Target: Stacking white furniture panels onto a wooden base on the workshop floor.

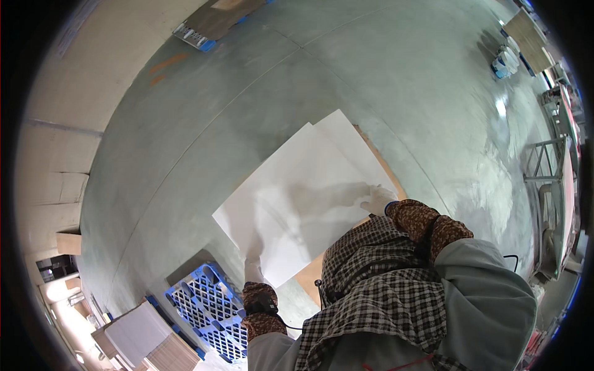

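Note:
A large white sheet point(266, 213) lies slightly askew over another white sheet point(352, 145), whose far corner shows beyond it. Under both is a brown board or stack point(309, 279), visible along the near and right edges. My left hand point(253, 270), in a white glove, grips the upper sheet at its left near edge; its fingertips are partly hidden. At the right side my right hand point(378, 200), also gloved in white, is closed at the sheet's edge, with thumb and fingers showing on top. Shadows of both arms fall across the white surface.
A blue plastic pallet point(207, 309) stands at the near left, beside a stack of boards point(145, 340). Another low stack point(219, 21) is at the far left. White buckets point(505, 62) and a metal frame point(544, 161) line the right side. Grey floor point(247, 111) surrounds the sheets.

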Demonstrator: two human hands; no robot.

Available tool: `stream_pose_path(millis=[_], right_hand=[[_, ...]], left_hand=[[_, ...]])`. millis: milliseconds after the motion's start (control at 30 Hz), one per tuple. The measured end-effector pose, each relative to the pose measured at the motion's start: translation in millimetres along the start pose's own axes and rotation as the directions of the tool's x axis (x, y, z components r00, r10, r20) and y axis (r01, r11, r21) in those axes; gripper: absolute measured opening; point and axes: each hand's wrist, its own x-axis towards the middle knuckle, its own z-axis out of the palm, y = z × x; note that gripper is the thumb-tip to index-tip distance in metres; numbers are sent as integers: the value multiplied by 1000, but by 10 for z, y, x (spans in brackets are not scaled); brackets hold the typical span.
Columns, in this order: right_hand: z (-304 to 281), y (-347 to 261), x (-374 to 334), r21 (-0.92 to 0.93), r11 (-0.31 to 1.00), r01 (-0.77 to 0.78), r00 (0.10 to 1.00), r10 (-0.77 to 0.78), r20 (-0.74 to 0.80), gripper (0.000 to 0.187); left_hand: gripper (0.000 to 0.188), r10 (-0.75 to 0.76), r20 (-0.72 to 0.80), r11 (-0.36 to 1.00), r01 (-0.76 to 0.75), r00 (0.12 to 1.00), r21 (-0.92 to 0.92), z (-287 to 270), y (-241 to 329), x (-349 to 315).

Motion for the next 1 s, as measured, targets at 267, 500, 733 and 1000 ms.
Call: stream_pose_path(millis=[267, 500, 733, 1000], right_hand=[[-202, 53, 1, -73, 986, -152, 988, 149, -34, 65], [-274, 426, 3, 19, 979, -203, 976, 204, -79, 66], [-252, 392, 35, 56, 985, -165, 977, 171, -128, 64], [-215, 417, 100, 39, 986, -161, 982, 164, -89, 63]], left_hand=[[50, -50, -31, 996, 52, 998, 67, 442, 423, 631], [50, -87, -4, 987, 87, 996, 134, 609, 190, 533], [51, -136, -65, 970, 146, 989, 197, 827, 531, 1041], [52, -201, -159, 950, 232, 967, 208, 863, 391, 916]])
